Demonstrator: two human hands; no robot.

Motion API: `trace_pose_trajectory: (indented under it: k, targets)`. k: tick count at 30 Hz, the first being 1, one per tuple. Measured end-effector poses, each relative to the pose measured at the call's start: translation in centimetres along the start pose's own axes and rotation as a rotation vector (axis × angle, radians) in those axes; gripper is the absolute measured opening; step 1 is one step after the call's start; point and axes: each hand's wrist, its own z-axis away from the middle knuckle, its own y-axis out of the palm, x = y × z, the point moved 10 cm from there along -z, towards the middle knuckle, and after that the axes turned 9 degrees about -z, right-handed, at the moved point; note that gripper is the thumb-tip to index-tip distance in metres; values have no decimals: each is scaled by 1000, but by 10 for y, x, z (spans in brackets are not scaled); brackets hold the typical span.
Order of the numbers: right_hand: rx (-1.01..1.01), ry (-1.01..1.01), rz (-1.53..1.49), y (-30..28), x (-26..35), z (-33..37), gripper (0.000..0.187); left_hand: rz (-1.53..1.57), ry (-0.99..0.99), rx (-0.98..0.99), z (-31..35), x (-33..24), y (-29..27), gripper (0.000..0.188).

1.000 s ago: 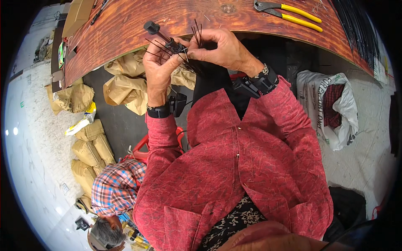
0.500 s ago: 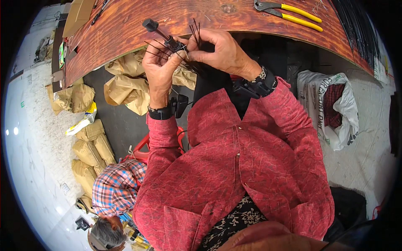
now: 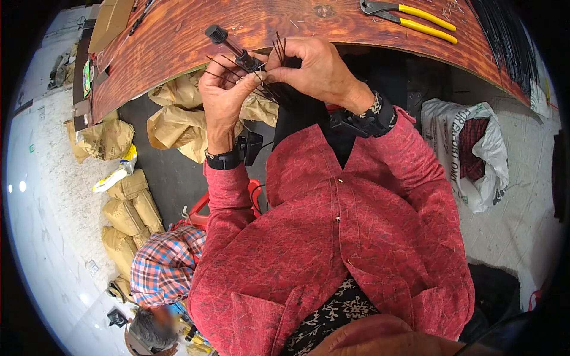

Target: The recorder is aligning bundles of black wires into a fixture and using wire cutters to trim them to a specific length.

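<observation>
The slender black rod with a ribbed cylindrical cap (image 3: 229,47) was held up by the near edge of the brown wood-grained desk (image 3: 267,22), its cap slanting up and leftward. The left hand (image 3: 224,98) had its fingers closed round the rod's lower end. The right hand (image 3: 319,70) was pinched, thumb against forefinger, right beside that end; whether it gripped a strand or the short pale wire (image 3: 262,78) there, I could not tell.

The main risk seemed to be slippage: the 2 hands met at a small, crowded spot, and a slack left grip could let the rod turn under any pull from the right. The thin dark strands (image 3: 279,50) fanned out between and beyond the fingers, so a careless pinch might bend 1 or catch the wrong 1. The pale wire's end, if sharp, could prick a fingertip.

A dropped piece would probably miss the desk, since the hands were at its edge, and fall toward the lap or the crumpled tan paper bags (image 3: 181,132) below. The yellow-handled steel nippers (image 3: 409,22) lay well apart on the desk, to the right; a hasty reach for them would leave only the left hand steadying everything.
</observation>
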Motion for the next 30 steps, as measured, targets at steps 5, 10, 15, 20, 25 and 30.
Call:
trace_pose_trajectory:
  k: [5, 10, 15, 20, 25, 30]
  targets:
    - [52, 186, -49, 3, -19, 3, 26, -51, -10, 30, 4, 5, -2, 25]
    - [140, 99, -238, 14, -20, 3, 34, -8, 119, 115, 9, -1, 4, 28]
    - [281, 101, -409, 38, -34, 5, 34, -278, 315, 90, 0, -17, -2, 35]
    - [237, 71, -439, 37, -40, 0, 35, -635, 341, -89, 0, -60, -12, 30]
    - [209, 98, -371, 35, -43, -1, 38, -128, 636, -4, 49, -114, 6, 18]
    - [211, 162, -501, 40, -47, 5, 38, 505, 752, 752, 77, -168, 83, 14]
